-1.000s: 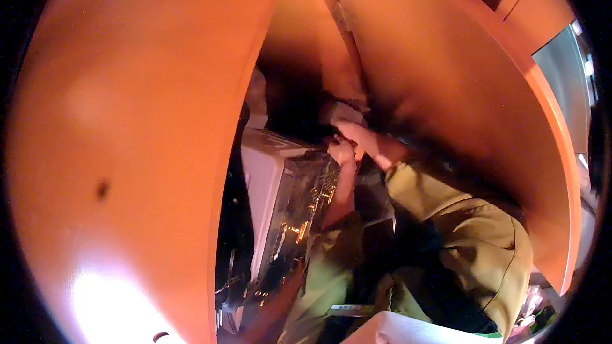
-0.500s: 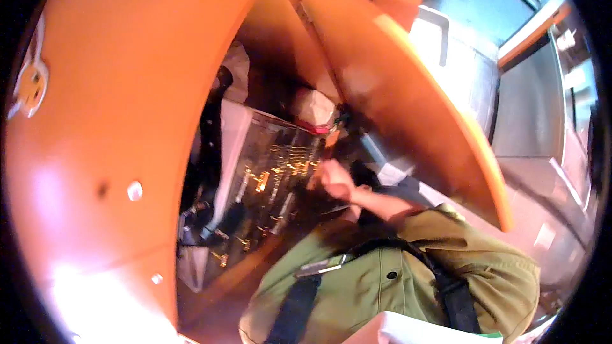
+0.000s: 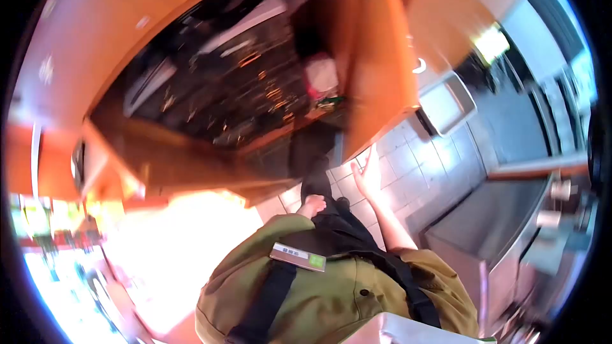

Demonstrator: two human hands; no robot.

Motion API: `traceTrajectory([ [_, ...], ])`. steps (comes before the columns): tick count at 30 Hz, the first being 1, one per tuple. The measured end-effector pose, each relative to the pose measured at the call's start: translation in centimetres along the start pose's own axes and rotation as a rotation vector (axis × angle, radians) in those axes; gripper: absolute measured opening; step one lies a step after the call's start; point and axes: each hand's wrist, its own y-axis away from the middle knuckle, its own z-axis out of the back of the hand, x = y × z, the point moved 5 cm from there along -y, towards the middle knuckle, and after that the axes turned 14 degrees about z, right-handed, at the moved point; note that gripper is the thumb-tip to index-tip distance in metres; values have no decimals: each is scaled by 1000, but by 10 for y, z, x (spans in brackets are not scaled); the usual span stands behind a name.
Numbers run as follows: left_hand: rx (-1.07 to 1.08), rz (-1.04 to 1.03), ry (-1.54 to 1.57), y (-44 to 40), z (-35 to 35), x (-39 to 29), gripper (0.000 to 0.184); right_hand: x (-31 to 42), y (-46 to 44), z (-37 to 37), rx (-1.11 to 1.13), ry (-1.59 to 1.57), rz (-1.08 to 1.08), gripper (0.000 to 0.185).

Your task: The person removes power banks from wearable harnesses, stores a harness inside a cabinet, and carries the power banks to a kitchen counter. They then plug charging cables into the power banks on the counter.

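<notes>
My right hand point(image 3: 368, 175) is raised beside the lower edge of an orange door point(image 3: 380, 99), with its fingers apart and nothing in it. Nearer my body, my left hand point(image 3: 312, 206) is loosely closed in front of my dark trousers, and no object shows in it. Beyond my hands is an opened orange cabinet with a dark interior, where a clear case point(image 3: 255, 79) holds many small gold-coloured pieces. A white and red bundle point(image 3: 321, 76) lies inside near the door. The view is partly blurred.
Grey floor tiles point(image 3: 408, 159) lie to the right, with a white tray point(image 3: 448, 105) behind them. A dark-topped metal counter point(image 3: 488, 216) stands at the right. Glaring light fills the lower left, below the cabinet's orange edge point(image 3: 191, 169).
My hands have drawn back from the cabinet interior toward my body and moved apart, and the right one has opened. The view has turned, with the cabinet now higher and more floor showing.
</notes>
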Motion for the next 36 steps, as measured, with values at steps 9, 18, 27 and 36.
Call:
traceTrajectory([
  [9,-1476,-750,495,147,89,4,43,29,-28,-44,142,-64,326,77],
  [18,-467,-1149,-13,232,44,-35,32,1,50,-193,827,-660,432,44],
  [27,-1325,-860,1018,318,195,411,21,86,294,-233,1483,-251,562,21],
  [36,-1794,41,2186,189,-88,857,22,334,757,-107,1659,-938,2023,62],
])
